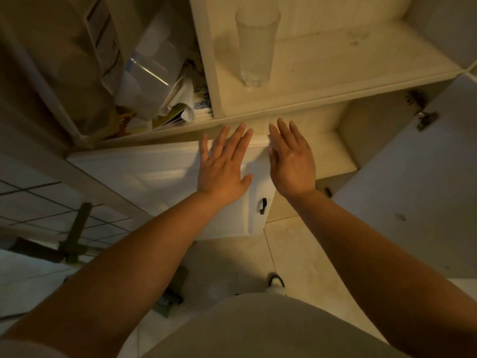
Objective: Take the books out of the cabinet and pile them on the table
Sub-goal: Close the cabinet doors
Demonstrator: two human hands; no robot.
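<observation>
Reach step: left hand (224, 164) & right hand (293, 161) held empty, fingers (240, 135) spread, before cabinet (346, 164). Next: books (201, 109) in left compartment to be gripped.

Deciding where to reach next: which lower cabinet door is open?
The right door stands swung open, showing its hinges. The left door, the one with the dark handle, is closed.

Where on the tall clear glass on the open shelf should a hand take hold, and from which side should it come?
Take the tall clear glass around its lower wall, coming straight in from the shelf's open front. It stands upright and alone on the shelf, so a wrap round its sides probably suits best. The cabinet divider stands close on its left, so the right hand, now open and empty, seems better placed.
</observation>
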